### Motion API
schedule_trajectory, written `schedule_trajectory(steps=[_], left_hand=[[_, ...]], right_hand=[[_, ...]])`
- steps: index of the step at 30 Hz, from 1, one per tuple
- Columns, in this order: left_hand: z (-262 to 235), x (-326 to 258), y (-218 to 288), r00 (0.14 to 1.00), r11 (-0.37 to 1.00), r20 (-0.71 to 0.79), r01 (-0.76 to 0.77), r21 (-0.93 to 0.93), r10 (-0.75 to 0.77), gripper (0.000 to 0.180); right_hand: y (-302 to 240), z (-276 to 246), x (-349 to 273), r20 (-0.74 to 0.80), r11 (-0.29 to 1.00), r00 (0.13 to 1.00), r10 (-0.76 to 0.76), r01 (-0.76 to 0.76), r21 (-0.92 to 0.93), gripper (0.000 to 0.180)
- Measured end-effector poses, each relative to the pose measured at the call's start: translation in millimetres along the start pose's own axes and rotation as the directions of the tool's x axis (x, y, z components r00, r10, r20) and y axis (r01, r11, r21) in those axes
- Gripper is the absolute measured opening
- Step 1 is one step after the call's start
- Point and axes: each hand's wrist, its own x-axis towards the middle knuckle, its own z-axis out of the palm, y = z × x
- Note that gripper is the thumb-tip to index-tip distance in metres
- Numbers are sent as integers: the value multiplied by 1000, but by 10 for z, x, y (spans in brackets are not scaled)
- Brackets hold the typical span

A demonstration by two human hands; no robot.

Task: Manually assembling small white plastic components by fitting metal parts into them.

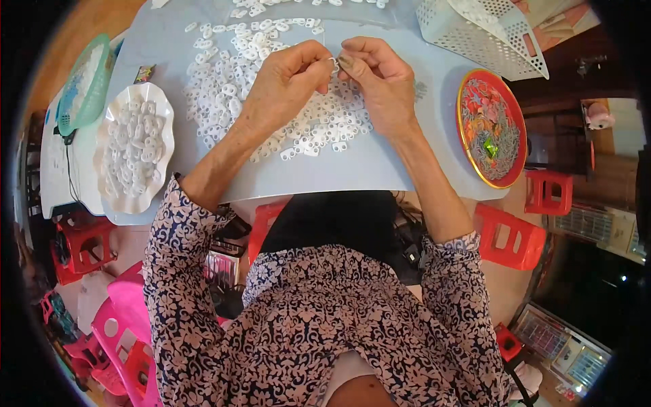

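Note:
My left hand (288, 78) and my right hand (386, 85) meet above the far middle of the table. Between their fingertips is a small white plastic piece (333, 64), partly covered by the fingers. Both hands are pinched closed at it, thumbs against forefingers. Whether some smaller part is also in the pinch, I cannot tell. Beneath and around the hands spreads a loose layer of white plastic pieces (220, 102), many showing two holes.
On the left, a white scalloped dish (167, 115) holds more white pieces, near a green basket (66, 112). A red gold-rimmed plate (519, 159) on the right carries grey and orange bits. A white perforated basket (441, 30) stands far right. Red stools (512, 237) surround the table (332, 180).

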Motion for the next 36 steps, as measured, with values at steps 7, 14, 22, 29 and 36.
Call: schedule_trajectory(steps=[7, 14, 22, 29, 36], left_hand=[[54, -19, -35, 998, 999, -53, -35, 11, 35, 16], [35, -15, -38, 997, 998, -37, -67, -13, 67, 17], [38, -7, -35, 994, 993, 4, -112, 37, 112, 17], [105, -1, -75, 988, 991, -76, -130, 16, 131, 17], [22, 8, -110, 999, 998, 12, -51, -48, 51, 16]], right_hand=[[0, 24, 0, 19, 995, 997, -77, 78, -57, 21], [-54, 19, -38, 5, 988, 1000, -20, 21, -150, 13], [-57, 42, -51, -50, 968, 998, -30, 16, -250, 19], [-35, 27, -27, -57, 965, 998, 13, -27, -261, 22], [-44, 40, -49, -36, 976, 999, -21, 12, -216, 18]])
